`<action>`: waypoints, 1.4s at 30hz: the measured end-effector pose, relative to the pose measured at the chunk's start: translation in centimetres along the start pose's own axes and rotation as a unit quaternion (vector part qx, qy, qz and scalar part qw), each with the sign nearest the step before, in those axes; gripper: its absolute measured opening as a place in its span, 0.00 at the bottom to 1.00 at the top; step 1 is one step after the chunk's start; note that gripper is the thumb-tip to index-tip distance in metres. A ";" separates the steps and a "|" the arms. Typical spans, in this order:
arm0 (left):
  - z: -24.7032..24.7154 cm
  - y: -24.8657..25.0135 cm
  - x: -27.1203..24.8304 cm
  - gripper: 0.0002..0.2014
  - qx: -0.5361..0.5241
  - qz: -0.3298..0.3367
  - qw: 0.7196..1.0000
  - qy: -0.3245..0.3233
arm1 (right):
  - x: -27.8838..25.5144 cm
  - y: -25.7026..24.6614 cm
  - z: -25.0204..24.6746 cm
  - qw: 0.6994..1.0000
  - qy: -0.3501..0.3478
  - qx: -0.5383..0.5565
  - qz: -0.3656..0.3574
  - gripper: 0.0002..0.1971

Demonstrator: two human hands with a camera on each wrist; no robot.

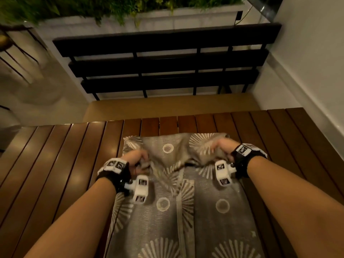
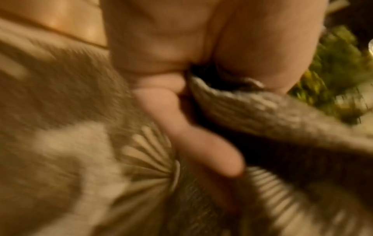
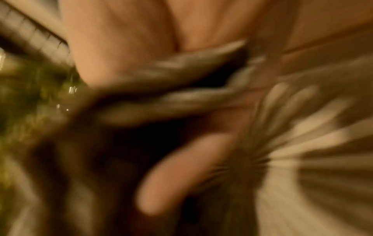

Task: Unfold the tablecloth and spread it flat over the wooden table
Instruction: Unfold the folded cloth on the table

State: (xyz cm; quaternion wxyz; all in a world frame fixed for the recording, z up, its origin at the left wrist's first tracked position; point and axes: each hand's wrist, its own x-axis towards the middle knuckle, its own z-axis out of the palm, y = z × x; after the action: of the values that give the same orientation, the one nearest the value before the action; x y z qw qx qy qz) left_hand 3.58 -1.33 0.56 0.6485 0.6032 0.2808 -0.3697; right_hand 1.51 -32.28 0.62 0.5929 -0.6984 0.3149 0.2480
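Head view shows the grey woven tablecloth with pale starburst and ring prints lying folded in a long strip down the middle of the brown slatted wooden desk, its far end a little short of the desk's far edge. My left hand has its grip curled round a bunched fold on the strip's left side, and my right hand pinches the top layer on the right; between them that layer is raised into a soft hump.

I judge the cloth light, limp and fairly grippy in its coarse weave. It should sag wherever I do not hold it, so the edges or corners of the top layer, taken well apart, are the best places to hold as I open it outward.

Both wrist views are blurred. In the left one a finger lies along the fabric and the thumb presses a fold; in the right one I can barely separate layers. How many folds remain I cannot tell, and the near end is cut off at the picture's bottom.
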 end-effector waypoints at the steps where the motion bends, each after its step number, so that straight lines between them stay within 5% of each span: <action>1: 0.3 1.4 0.1 0.02 -0.120 0.058 0.991 -0.025 | -0.1 -0.9 -0.2 0.978 -0.008 0.204 -0.037 0.12; 3: 1.0 4.0 0.0 0.24 -0.294 0.184 0.931 -0.115 | 0.4 -2.2 -0.7 0.854 -0.067 0.503 -0.116 0.27; 4: 1.5 5.0 -0.2 0.37 -0.318 0.226 0.908 -0.153 | 0.3 -3.0 -0.8 0.815 -0.098 0.551 -0.148 0.35; 5: 2.0 5.7 -0.3 0.44 -0.310 0.247 0.901 -0.175 | 0.3 -3.6 -0.8 0.812 -0.115 0.547 -0.165 0.38; 9: 3.2 5.9 -0.8 0.44 -0.187 0.251 0.933 -0.178 | 0.9 -3.5 -0.5 0.903 -0.097 0.392 -0.143 0.37; 12: 3.4 4.2 0.1 0.41 -0.016 0.235 0.968 -0.088 | 1.7 -2.2 0.6 0.967 -0.028 0.225 -0.119 0.32; 15: 2.9 1.4 1.1 0.47 0.240 0.197 0.951 -0.012 | 2.4 0.0 1.2 0.987 0.040 -0.091 -0.129 0.24; 18: 2.9 -3.7 1.9 0.44 0.410 0.187 0.893 -0.009 | 3.0 2.8 1.5 0.885 -0.011 -0.441 -0.150 0.33; 19: 3.2 -5.4 1.8 0.48 0.502 0.191 0.844 0.001 | 3.0 3.4 1.8 0.848 -0.017 -0.507 -0.156 0.38; 21: 3.5 -8.0 2.1 0.54 0.652 0.204 0.729 0.041 | 2.8 4.2 2.5 0.821 -0.015 -0.548 -0.158 0.47; 22: 3.6 -8.8 2.1 0.56 0.687 0.206 0.694 0.052 | 2.8 4.4 2.9 0.817 -0.014 -0.556 -0.151 0.51; 24: 3.5 -9.9 2.2 0.58 0.713 0.210 0.667 0.052 | 2.5 5.1 3.9 0.800 -0.005 -0.584 -0.139 0.55; 35: 4.9 -14.5 -0.5 0.50 0.701 0.178 0.687 0.070 | 0.9 7.9 3.5 0.770 0.022 -0.621 -0.147 0.52; 39: 5.8 -14.0 -0.5 0.52 0.700 0.159 0.691 0.085 | -0.8 7.0 5.5 0.734 0.063 -0.632 -0.243 0.33; 42: 6.3 -13.6 -0.6 0.54 0.704 0.151 0.688 0.090 | -1.7 6.4 7.6 0.775 0.074 -0.593 -0.208 0.26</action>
State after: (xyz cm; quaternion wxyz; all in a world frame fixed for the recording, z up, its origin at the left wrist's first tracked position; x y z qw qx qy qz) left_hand -8.44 -7.45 -6.07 0.0523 0.9474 -0.0993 -0.2996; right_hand -4.18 -25.14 -3.78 0.0735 -0.9762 -0.0046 0.2041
